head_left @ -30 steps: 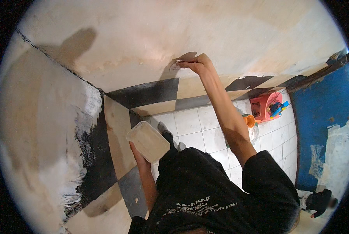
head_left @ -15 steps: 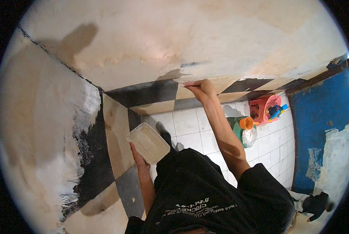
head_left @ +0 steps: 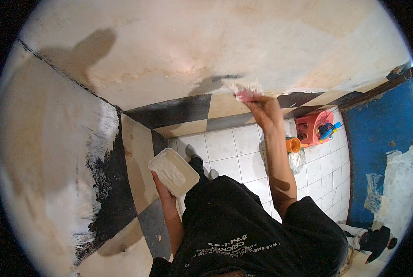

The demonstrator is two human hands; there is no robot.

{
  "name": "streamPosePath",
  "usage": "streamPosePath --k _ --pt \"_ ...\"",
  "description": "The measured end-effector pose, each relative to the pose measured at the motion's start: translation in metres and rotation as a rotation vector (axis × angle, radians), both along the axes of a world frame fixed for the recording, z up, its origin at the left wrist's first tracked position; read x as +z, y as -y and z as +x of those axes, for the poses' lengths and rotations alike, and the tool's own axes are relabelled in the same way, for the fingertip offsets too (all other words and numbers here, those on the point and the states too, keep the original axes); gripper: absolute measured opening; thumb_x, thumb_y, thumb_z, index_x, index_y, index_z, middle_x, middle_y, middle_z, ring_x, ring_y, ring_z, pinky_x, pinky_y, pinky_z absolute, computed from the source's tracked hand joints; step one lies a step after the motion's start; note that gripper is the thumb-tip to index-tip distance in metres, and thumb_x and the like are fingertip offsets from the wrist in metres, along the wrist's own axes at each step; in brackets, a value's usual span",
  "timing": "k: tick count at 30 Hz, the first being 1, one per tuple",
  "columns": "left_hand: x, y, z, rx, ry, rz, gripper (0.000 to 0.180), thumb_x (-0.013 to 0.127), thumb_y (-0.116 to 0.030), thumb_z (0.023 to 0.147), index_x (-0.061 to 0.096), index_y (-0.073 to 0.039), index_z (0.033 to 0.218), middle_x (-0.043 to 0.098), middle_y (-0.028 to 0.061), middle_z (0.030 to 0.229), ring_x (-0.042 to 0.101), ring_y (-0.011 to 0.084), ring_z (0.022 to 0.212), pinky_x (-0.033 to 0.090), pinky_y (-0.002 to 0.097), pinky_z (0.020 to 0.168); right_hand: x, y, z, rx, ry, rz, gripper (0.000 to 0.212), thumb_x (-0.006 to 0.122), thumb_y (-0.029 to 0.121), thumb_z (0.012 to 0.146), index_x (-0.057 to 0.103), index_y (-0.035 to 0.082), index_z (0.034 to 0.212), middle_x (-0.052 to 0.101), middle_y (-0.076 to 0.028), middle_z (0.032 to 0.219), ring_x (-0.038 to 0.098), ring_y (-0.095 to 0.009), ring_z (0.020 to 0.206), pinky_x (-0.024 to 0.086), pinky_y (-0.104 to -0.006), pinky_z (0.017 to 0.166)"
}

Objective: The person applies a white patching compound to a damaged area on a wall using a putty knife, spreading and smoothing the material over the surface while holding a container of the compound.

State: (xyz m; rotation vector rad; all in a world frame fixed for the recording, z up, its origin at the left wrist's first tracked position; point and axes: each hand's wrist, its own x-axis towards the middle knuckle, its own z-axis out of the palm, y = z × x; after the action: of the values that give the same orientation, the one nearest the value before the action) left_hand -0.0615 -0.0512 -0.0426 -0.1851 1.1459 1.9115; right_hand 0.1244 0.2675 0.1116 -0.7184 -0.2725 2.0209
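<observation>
My left hand (head_left: 166,191) is closed on the edge of a shallow, off-white rectangular tub (head_left: 175,173), with whitish paste smeared inside it. Ahead, my right hand (head_left: 265,111) pinches a small pink spreader (head_left: 249,95), white paste along its edge; its exact shape is partly hidden by the fingers. The spreader is against the wall (head_left: 179,60), where the plain whitish surface meets a band of black and cream squares. Fresh white streaks (head_left: 243,85) show right above it.
At the right, a pink plastic stool (head_left: 309,127) carries a blue and yellow item (head_left: 327,131). Near it are an orange cup (head_left: 293,145) and a clear plastic bag (head_left: 297,162). A blue door (head_left: 372,124) bounds the right side. Another person (head_left: 375,242) is at the lower right.
My right hand has moved right along the wall, and the pink spreader shows more. White streaks appear above it. The tub in my left hand has shifted slightly, showing more paste.
</observation>
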Motion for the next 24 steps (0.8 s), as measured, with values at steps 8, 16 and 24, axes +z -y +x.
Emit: streamPosePath --k 8,16,24 --pt "0.005 -0.01 0.003 -0.006 0.002 0.015 0.074 0.042 -0.059 0.088 0.03 -0.006 0.139 0.038 0.0138 0.139 0.042 0.0292 0.123 0.037 0.0407 0.101 -0.127 -0.071 -0.018 0.163 0.415 0.322 0.031 0.032 -0.007 0.084 0.034 -0.029 0.106 0.04 -0.038 0.114 0.05 -0.045 0.103 0.044 -0.0512 0.096" --pt "0.0 -0.002 0.0 0.018 -0.038 -0.091 0.075 0.04 -0.061 0.088 0.028 -0.007 0.14 0.036 0.0139 0.14 0.04 0.0294 0.125 0.037 0.041 0.102 0.051 -0.036 -0.014 0.016 0.039 0.074 0.028 0.03 -0.008 0.087 0.032 -0.029 0.105 0.043 -0.034 0.112 0.049 -0.042 0.106 0.045 -0.0481 0.097" --pt "0.013 -0.011 0.008 -0.037 0.004 0.008 0.073 0.039 -0.06 0.089 0.029 -0.008 0.139 0.037 0.0141 0.139 0.041 0.0294 0.124 0.038 0.0411 0.101 -0.012 -0.04 0.043 0.0 0.262 0.089 0.033 0.027 -0.006 0.086 0.035 -0.028 0.109 0.042 -0.034 0.117 0.048 -0.043 0.108 0.041 -0.0468 0.101"
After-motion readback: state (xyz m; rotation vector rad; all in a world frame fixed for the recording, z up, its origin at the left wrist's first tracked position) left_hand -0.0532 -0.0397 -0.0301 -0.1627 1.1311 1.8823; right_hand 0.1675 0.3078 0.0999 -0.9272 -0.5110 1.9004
